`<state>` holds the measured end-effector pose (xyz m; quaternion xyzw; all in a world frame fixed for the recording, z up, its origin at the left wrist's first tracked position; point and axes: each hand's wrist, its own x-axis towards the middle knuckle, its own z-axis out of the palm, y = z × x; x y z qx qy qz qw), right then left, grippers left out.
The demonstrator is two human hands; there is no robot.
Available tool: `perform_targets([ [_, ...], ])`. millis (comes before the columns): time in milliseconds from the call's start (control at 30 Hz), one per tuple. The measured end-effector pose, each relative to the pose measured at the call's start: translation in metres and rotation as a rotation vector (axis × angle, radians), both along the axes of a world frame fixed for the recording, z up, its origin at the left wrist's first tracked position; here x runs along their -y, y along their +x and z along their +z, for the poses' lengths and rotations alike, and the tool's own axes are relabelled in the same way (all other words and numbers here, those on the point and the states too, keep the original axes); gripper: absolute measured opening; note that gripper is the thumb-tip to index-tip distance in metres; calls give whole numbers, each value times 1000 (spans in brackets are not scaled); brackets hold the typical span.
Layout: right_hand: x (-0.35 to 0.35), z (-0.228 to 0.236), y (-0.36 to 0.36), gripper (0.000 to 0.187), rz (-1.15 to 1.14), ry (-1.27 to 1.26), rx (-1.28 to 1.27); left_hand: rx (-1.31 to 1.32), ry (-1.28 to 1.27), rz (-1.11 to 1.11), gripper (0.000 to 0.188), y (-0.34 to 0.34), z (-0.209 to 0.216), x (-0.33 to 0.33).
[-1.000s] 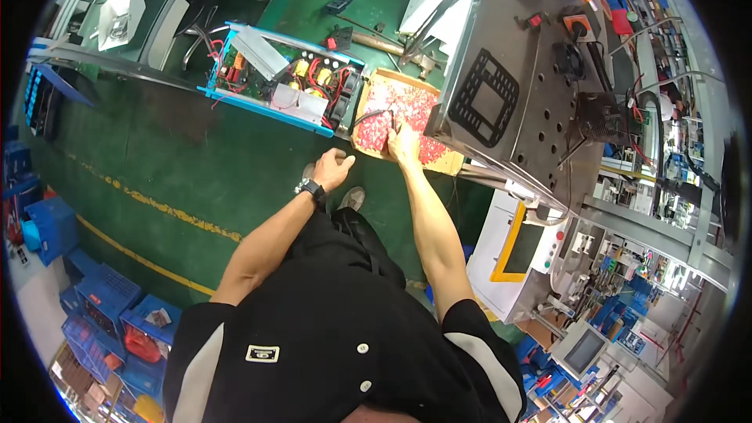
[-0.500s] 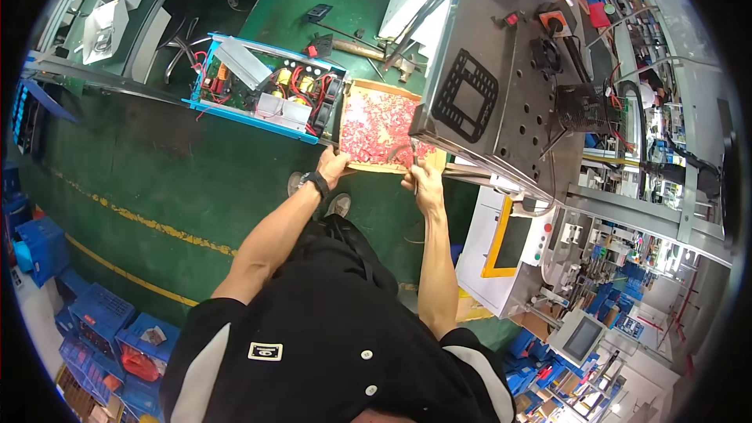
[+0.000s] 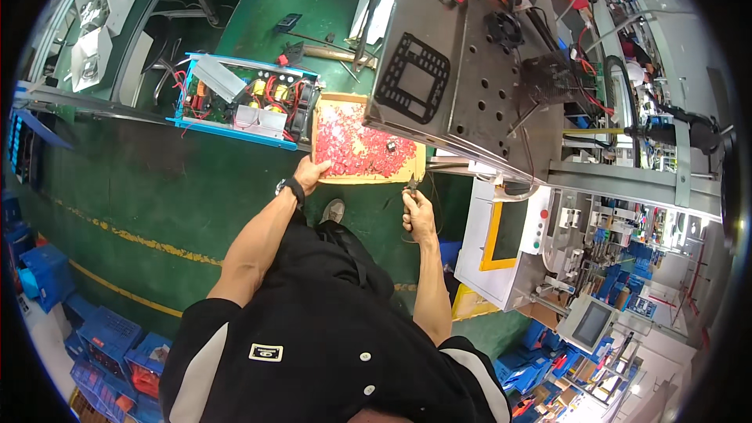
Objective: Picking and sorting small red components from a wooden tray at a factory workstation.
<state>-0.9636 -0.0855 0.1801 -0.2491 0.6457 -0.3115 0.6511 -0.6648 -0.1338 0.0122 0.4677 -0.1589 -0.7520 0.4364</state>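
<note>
A shallow yellowish cardboard box [image 3: 368, 178] holds many small red pieces [image 3: 352, 149], with a small dark-and-silver part [image 3: 392, 146] lying on them toward the right. At the box's near left corner, my left hand [image 3: 311, 173] is closed on the rim, thumb on the inner side. My right hand [image 3: 420, 215] is just off the near right corner, its fingers wrapped round a pair of pliers [image 3: 412, 183]. The dark jaws point away from me toward the box edge. The handles are mostly hidden in my palm.
Left of the box is an open blue-framed electronic unit [image 3: 243, 102] with wires and a fan. A metal workbench [image 3: 470, 102] overhangs the box's right side, bearing a black slotted panel [image 3: 415, 78]. A white cabinet [image 3: 489, 243] stands right; blue crates [image 3: 110, 333] are at lower left.
My right hand has drawn back from over the box with the pliers. The dark-and-silver part now shows on the red pieces. My left hand keeps hold of the rim; the whole view has shifted.
</note>
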Motion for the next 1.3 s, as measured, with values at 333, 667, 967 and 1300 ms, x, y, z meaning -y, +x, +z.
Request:
perform_targets([
  [333,-39,47,-69,21,33,-54,-250,-102,24,-21,35,25,64,-72],
  [667,-40,29,-52,24,178,-422,-469,65,68,23,41,41,128,-144],
  [967,2,31,63,52,754,-551,-985,200,72,184,32,34,152,-182],
  [1300,14,29,81,40,756,-733,-673,157,19,344,36,34,149,-204],
])
